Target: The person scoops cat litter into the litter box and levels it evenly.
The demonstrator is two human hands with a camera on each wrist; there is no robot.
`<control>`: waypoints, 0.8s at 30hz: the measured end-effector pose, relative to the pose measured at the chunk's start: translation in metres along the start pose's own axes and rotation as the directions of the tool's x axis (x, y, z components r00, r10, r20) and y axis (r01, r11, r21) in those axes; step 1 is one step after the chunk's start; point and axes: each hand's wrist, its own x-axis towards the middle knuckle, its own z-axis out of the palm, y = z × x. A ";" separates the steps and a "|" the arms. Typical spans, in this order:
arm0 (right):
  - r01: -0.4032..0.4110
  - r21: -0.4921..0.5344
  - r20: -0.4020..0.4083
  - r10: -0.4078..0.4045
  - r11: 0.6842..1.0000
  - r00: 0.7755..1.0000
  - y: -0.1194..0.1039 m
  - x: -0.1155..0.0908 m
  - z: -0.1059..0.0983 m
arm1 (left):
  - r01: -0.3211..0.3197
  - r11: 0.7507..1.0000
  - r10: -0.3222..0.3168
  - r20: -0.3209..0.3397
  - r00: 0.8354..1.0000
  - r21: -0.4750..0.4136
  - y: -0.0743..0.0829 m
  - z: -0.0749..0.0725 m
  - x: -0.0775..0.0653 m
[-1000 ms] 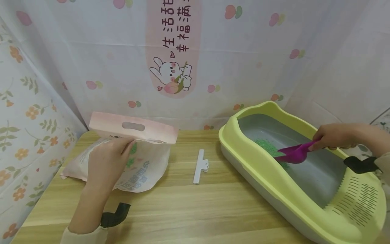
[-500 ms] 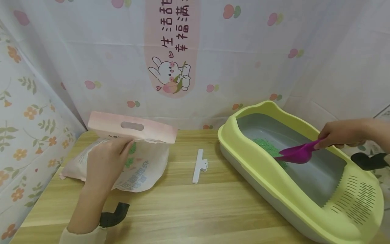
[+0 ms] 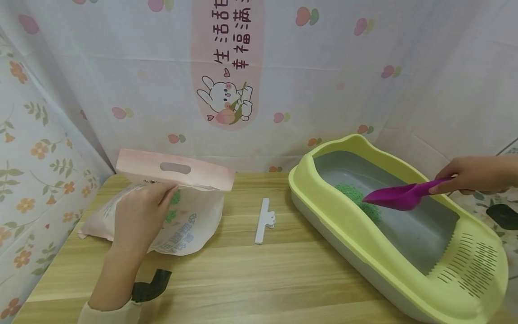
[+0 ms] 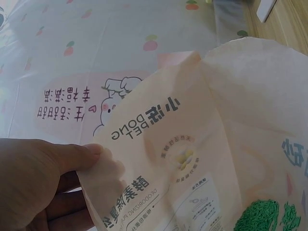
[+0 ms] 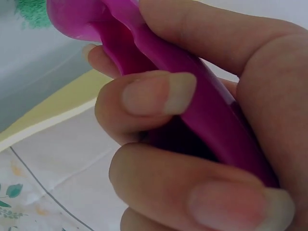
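My left hand [image 3: 139, 216] pinches the edge of a pink and white printed bag [image 3: 190, 236], holding its mouth up. In the left wrist view the thumb presses on the bag's wall [image 4: 159, 159], and green pellets [image 4: 257, 216] show inside. Over on the right, my right hand [image 3: 473, 175] grips the handle of a purple scoop [image 3: 398, 197]. The scoop hangs tilted over a yellow-rimmed grey litter box [image 3: 323, 193], its tip beside a small heap of green pellets [image 3: 352, 193]. In the right wrist view the fingers [image 5: 149, 96] curl round the hollow handle; the scoop's inside is hidden.
Between the bag and the litter box, a white clip [image 3: 264, 221] lies on the wooden table [image 3: 243, 279]. A slotted yellow ledge [image 3: 469, 265] forms the box's near end. Printed curtains [image 3: 162, 81] hang behind and at the sides.
My right hand has drawn back to the right and a little up, and the scoop has come up off the pellets. The left hand and bag have stayed in place.
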 end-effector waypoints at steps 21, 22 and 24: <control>0.159 -0.023 -0.725 -0.126 0.987 0.677 -0.007 -0.034 0.077 | 0.017 1.000 -0.017 0.015 1.000 0.013 0.000 0.000 0.001; 0.186 -0.026 -0.745 -0.143 0.982 0.652 -0.009 -0.036 0.083 | 0.015 1.000 -0.015 0.014 1.000 0.013 0.000 -0.001 0.001; 0.235 -0.017 -0.772 -0.162 0.972 0.614 -0.015 -0.038 0.095 | 0.012 1.000 -0.012 0.015 1.000 0.011 0.000 0.000 0.001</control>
